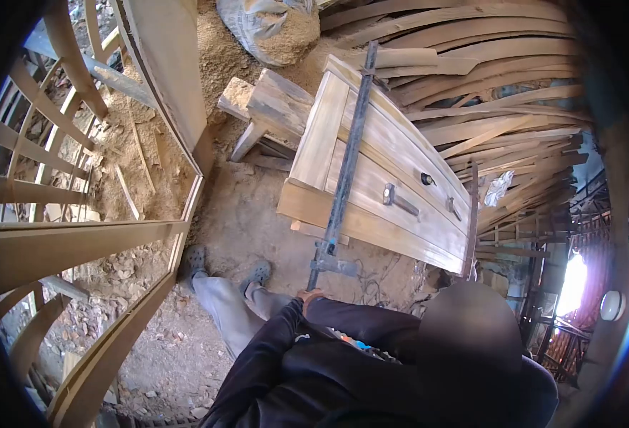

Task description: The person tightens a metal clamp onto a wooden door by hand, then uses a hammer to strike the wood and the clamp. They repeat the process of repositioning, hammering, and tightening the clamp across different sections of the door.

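Neither of my own hands is in the picture. Another person in a dark top (357, 378) stands beside a panelled wooden door (371, 171) resting on a rough timber support (279, 103). That person's hands (311, 298) are closed together at the near end of a long metal bar clamp (350, 160). The clamp's bar runs across the door's face from edge to edge, with its screw head (332, 262) just outside the near edge. On the door lie a hammer (400, 200), a small black round item (427, 179) and another small tool (454, 208).
Curved wooden strips (486, 57) are stacked beyond the door. A wooden frame (86, 246) stands close on the left, with more ribs behind it. A sack (268, 28) sits among sawdust. Wood scraps and chips litter the dirt floor (236, 200). Bright light enters at right.
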